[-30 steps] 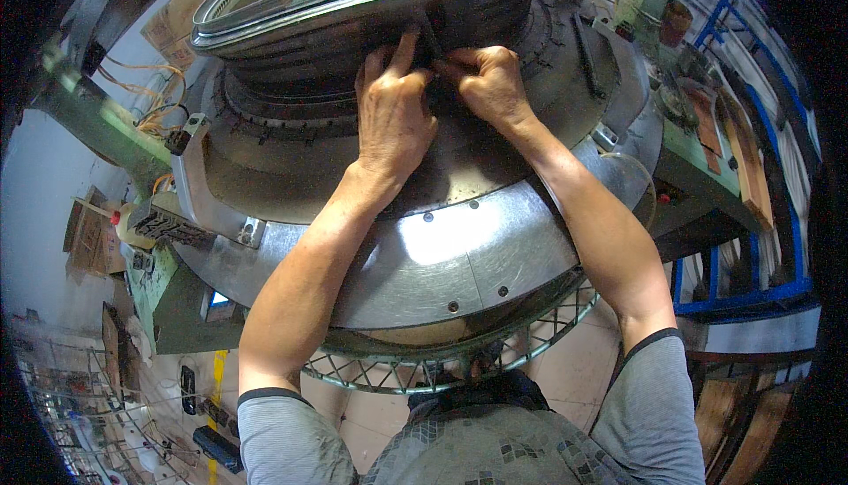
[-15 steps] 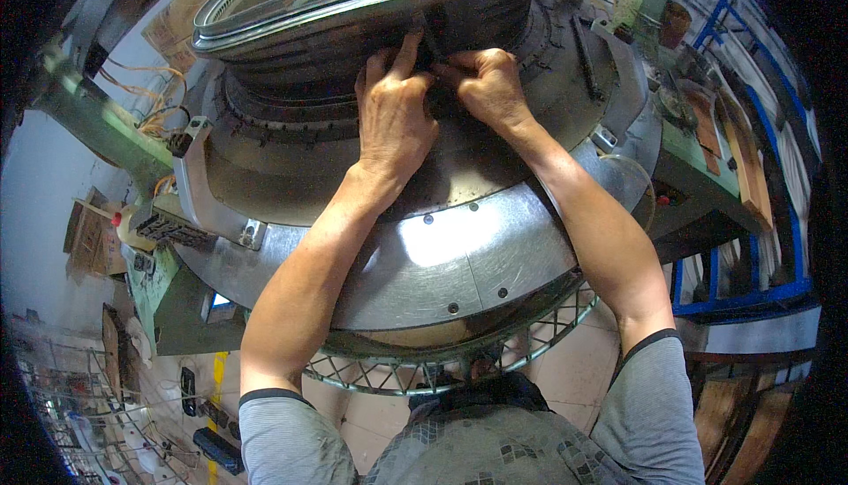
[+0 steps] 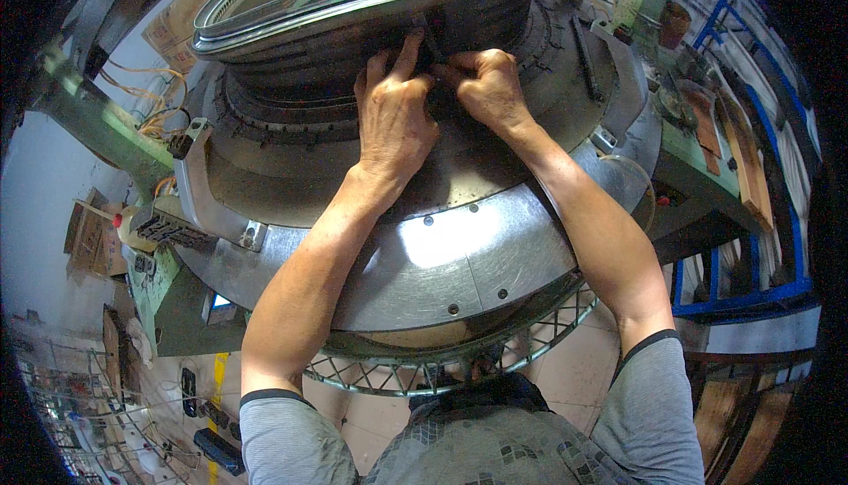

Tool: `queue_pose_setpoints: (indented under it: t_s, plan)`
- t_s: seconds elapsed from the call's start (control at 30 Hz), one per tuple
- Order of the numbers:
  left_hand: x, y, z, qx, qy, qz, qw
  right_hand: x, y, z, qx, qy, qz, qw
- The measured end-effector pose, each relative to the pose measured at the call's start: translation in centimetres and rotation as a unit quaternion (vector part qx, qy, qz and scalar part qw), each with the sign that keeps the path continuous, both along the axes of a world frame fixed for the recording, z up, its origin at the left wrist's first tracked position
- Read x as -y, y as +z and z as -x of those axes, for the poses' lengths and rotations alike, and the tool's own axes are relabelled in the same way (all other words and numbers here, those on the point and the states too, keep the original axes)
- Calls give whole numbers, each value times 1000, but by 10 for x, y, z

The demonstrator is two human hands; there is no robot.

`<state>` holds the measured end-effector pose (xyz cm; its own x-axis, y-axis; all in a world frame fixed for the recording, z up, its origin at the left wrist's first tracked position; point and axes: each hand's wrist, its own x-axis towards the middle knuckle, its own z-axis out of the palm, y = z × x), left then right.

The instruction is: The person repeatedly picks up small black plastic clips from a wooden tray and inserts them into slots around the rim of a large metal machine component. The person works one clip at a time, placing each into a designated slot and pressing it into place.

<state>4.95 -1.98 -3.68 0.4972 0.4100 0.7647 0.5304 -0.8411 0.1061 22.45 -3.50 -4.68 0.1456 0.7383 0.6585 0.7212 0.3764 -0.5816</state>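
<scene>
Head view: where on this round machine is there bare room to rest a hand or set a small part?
The shiny steel plate between both forearms is bare. Crowded at the ribbed cylinder, where left hand and right hand meet.

- A large round metal machine fills the middle of the frame, grey and shiny on its flat lower ring.
- Its dark ribbed drum rises in the upper middle, capped by a pale metal rim; both hands press on its side.

grey patterned short-sleeved shirt, dark cuffs, bare forearms.
</scene>
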Motion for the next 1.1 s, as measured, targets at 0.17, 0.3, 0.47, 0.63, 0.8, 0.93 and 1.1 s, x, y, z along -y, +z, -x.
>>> queue_pose_setpoints:
  t_s: [0.17, 0.3, 0.47, 0.63, 0.8, 0.93, 1.1]
  plan:
    - [4, 4, -1, 0, -2, 9, 1000, 2, 3, 1, 2, -14, -5, 1000]
    - [5, 6, -1, -5, 0, 11, 1000, 3, 3, 2, -7, -9, 0, 1000]
    - [4, 4, -1, -10, 5, 1, 1000, 0, 2, 1, -2, -18, 1, 1000]
    - [2, 3, -1, -11, -5, -10, 1000, 0, 1, 1, 3, -31, 4, 1000]
    - [0, 1, 0, -24, -2, -20, 1000, -1, 2, 1, 9, -51, 11, 999]
    - [-3, -3, -3, -31, 11, 8, 999, -1, 2, 2, 7, -59, 12, 998]
    - [-2, -1, -3, -21, 10, -1, 1000, -2, 2, 4, -12, -58, -3, 998]
